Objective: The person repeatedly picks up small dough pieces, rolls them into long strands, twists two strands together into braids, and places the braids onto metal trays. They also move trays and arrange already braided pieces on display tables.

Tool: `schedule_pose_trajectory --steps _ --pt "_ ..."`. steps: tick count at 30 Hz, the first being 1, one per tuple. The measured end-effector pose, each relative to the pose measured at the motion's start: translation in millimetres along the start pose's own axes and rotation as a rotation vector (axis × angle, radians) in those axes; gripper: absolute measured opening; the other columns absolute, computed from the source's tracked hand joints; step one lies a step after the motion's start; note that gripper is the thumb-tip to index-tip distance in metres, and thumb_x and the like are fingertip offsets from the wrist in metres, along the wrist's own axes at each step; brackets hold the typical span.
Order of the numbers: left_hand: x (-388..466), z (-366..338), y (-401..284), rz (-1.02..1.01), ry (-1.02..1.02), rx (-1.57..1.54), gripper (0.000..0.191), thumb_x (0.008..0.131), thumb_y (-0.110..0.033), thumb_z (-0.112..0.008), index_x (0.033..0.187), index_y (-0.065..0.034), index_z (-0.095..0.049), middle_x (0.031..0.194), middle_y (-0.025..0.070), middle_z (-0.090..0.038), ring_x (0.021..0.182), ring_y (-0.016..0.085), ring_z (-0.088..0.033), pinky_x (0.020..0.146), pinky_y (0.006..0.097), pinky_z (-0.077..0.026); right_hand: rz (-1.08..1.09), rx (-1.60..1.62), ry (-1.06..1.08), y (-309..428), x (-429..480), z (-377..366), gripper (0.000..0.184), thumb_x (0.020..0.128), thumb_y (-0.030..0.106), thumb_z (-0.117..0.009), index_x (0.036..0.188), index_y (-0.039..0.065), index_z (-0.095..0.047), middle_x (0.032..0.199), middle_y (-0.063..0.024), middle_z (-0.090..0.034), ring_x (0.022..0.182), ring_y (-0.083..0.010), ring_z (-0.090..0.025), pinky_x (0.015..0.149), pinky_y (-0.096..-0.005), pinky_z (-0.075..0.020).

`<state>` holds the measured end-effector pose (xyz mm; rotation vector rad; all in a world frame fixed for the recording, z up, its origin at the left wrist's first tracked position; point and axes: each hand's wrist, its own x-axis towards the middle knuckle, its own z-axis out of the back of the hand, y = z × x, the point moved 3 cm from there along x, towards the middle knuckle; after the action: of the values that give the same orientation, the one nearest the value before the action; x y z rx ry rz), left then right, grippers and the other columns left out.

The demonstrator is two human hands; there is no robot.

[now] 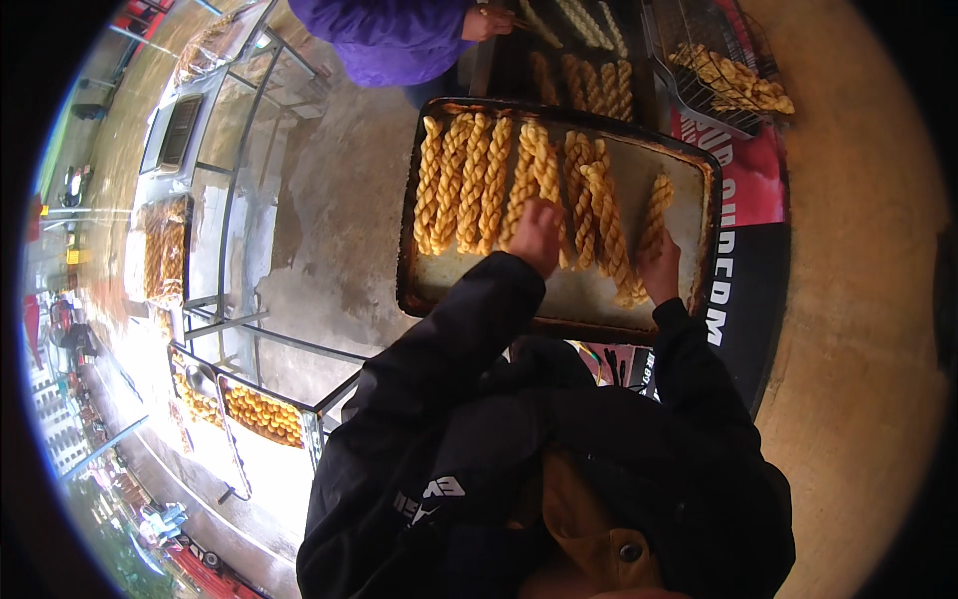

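A metal baking tray (pixel 464 281) with a dark, browned rim lies before me and carries a row of fried dough twists (pixel 470 183). My left hand (pixel 537 233) is on a twist near the middle of the row, its fingers curled down over the lower end. At the right side of the tray, my right hand (pixel 658 269) grips the lower end of a single dough twist (pixel 658 198), which points up and away from me. Between the hands, several twists lie close together, some overlapping. The fingertips of my left hand are partly hidden.
Beyond the tray is a dark fryer (pixel 584 45) with pale and browned twists in it; a person in a purple jacket (pixel 397 37) holds sticks over it. A wire basket (pixel 737 75) of twists stands at the back right. Metal-framed tables (pixel 224 247) stand left.
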<state>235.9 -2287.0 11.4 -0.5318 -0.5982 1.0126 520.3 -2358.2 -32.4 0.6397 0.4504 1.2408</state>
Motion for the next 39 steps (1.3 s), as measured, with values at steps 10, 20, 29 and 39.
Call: schedule_pose_trajectory --steps 10,20,29,39 --pt "41.7 8.0 2.3 -0.132 0.140 0.021 0.042 0.095 -0.018 -0.053 0.137 -0.0109 -0.051 0.147 0.0129 -0.042 0.138 0.034 -0.034 0.111 0.0455 -0.034 0.047 0.142 0.079 80.5 10.5 -39.6 0.069 0.088 0.032 -0.068 0.141 0.000 -0.038 0.131 -0.0262 -0.047 0.120 -0.0418 -0.046 0.099 -0.0472 -0.0382" --pt "7.2 26.3 20.1 -0.134 -0.007 0.340 0.060 0.085 -0.026 -0.067 0.138 -0.0059 -0.046 0.147 0.0185 -0.039 0.137 0.039 -0.033 0.114 0.0499 -0.025 0.232 -0.069 -0.019 110.5 31.7 -75.4 0.060 0.088 0.038 -0.069 0.136 0.008 -0.049 0.120 -0.0209 -0.053 0.113 -0.0386 -0.049 0.097 -0.0477 -0.0393" --pt "-40.2 -2.9 -33.8 0.061 0.182 0.011 0.079 0.074 -0.029 -0.075 0.138 -0.0014 -0.038 0.113 0.0240 -0.049 0.101 0.043 -0.055 0.084 0.0477 -0.049 0.189 0.081 0.003 73.8 37.7 -53.8 0.048 0.089 0.018 -0.066 0.134 0.012 -0.052 0.130 -0.0232 -0.048 0.117 -0.0406 -0.048 0.098 -0.0458 -0.0397" --pt "-51.4 -20.4 6.8 0.305 -0.157 -0.675 0.061 0.084 0.003 -0.058 0.139 -0.0011 -0.031 0.095 0.0153 -0.055 0.073 0.027 -0.058 0.060 0.0371 -0.048 -0.010 0.339 0.052 69.3 59.1 -51.1 0.071 0.082 0.004 -0.070 0.145 0.009 -0.039 0.138 -0.0157 -0.048 0.128 -0.0316 -0.047 0.104 -0.0389 -0.0408"
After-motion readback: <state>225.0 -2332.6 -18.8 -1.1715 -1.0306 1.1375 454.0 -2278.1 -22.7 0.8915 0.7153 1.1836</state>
